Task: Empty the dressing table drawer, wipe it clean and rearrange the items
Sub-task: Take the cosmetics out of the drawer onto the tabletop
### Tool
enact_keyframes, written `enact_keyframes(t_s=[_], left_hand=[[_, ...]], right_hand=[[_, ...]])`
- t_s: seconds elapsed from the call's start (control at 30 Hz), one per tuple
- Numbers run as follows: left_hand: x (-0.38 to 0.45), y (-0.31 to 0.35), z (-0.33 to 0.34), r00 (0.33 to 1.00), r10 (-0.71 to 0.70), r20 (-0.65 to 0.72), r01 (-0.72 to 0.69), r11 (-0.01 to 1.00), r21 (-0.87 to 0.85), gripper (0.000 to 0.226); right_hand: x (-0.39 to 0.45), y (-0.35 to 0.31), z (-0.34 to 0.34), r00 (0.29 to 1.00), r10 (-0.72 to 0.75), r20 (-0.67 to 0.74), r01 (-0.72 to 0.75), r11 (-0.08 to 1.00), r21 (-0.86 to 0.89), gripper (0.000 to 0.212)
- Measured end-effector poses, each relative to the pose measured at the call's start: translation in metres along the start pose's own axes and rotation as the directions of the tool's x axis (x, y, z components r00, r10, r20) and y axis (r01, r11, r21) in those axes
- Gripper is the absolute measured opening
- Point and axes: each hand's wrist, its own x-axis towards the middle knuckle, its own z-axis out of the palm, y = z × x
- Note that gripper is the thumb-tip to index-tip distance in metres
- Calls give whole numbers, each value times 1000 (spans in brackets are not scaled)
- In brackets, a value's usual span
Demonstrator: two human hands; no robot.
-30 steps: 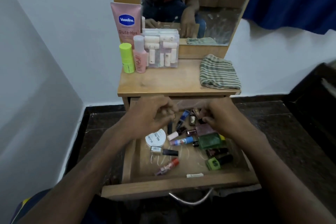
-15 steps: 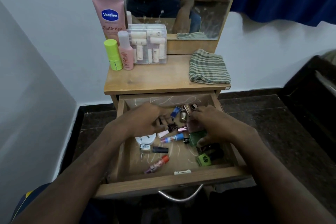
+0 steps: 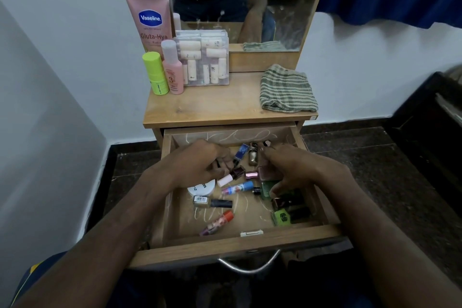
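The wooden drawer (image 3: 225, 247) of the dressing table stands pulled out, with several small cosmetics scattered inside. My left hand (image 3: 197, 165) reaches into its back left, fingers curled round a small dark tube (image 3: 218, 164). My right hand (image 3: 295, 170) arches over a mauve box (image 3: 263, 174) and a green box (image 3: 266, 189), fingertips at their far side and thumb at the green box's near edge. Loose between and before the hands lie a gold bottle (image 3: 253, 156), a white round jar (image 3: 202, 187), a blue lip balm (image 3: 237, 187), a nail polish bottle (image 3: 212, 202) and a red-capped balm (image 3: 217, 222).
On the tabletop (image 3: 212, 107) lies a folded striped cloth (image 3: 287, 90) at the right. At the back left stand a pink Vaseline tube (image 3: 150, 20), a green bottle (image 3: 155, 72), a pink bottle (image 3: 172, 70) and a clear case (image 3: 202, 57). Walls close in on the left; dark furniture (image 3: 425, 132) stands at the right.
Both hands have dropped from above the drawer's back edge down onto the items inside. My head has moved back a little, so the table sits higher in view.
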Motion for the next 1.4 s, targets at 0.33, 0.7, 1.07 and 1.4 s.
enact_keyframes(t_s=[0.33, 0.7, 1.07, 1.4], left_hand=[[0, 2, -3, 998, 27, -59, -27, 1000, -5, 21], [-2, 5, -4, 997, 22, -71, -22, 1000, 10, 20], [-8, 6, -9, 998, 4, -60, -8, 999, -54, 21], [-26, 33, -27, 940, -210, -268, 41, 852, -523, 34]], right_hand=[[3, 0, 2, 998, -44, 38, 44, 999, -1, 48], [2, -6, -6, 998, -14, 66, 15, 1000, -12, 50], [-3, 5, -13, 993, -110, 39, 106, 990, 94, 48], [-1, -38, -33, 899, 201, -388, 269, 445, 854, 29]])
